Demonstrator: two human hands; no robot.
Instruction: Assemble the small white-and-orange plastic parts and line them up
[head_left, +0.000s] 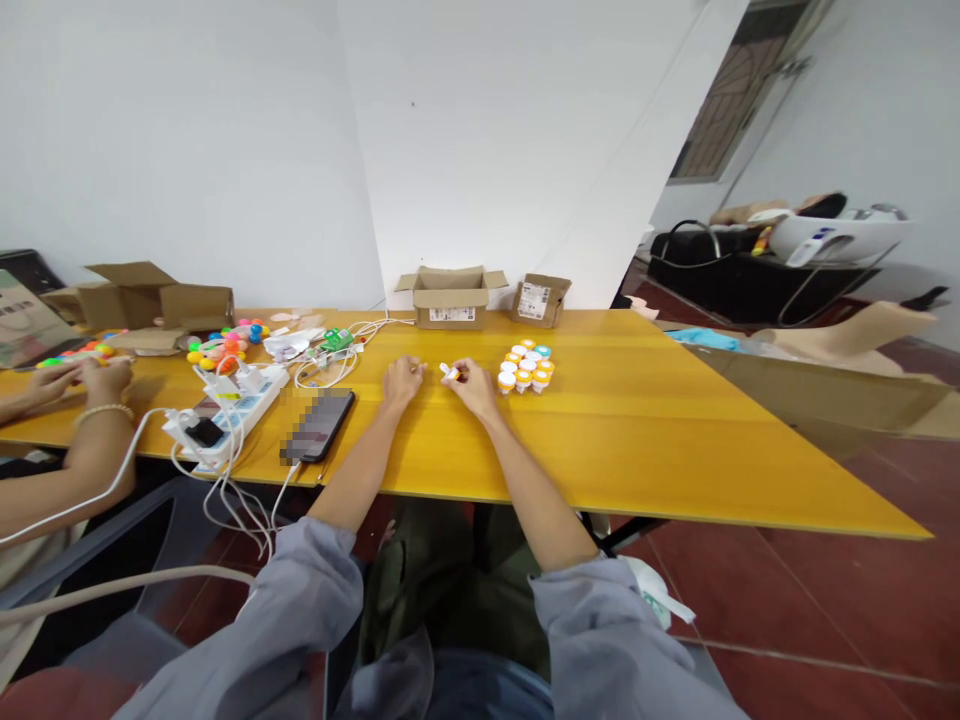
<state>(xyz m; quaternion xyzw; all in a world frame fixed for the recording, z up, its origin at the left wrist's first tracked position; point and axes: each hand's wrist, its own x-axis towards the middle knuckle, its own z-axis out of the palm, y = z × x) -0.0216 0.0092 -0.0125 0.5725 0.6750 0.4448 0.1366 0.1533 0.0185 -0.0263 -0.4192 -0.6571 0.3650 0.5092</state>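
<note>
My right hand (474,386) pinches a small white-and-orange piece (450,372) between thumb and fingers, just above the yellow table. It looks like the small containers close by, but its exact kind is too small to tell. To its left, apart from it, my left hand (403,382) is curled closed with the fingertips toward the right hand. Whether anything is inside it stays hidden. Right of my right hand stands a tight group of small containers (523,380) with white and orange round tops, one of them teal.
An open cardboard box (450,298) and a smaller carton (538,302) stand at the table's back edge. On the left lie a phone (319,428), a cabled power strip (251,405) and colourful balls (225,348). A co-worker's hands (97,378) are at far left.
</note>
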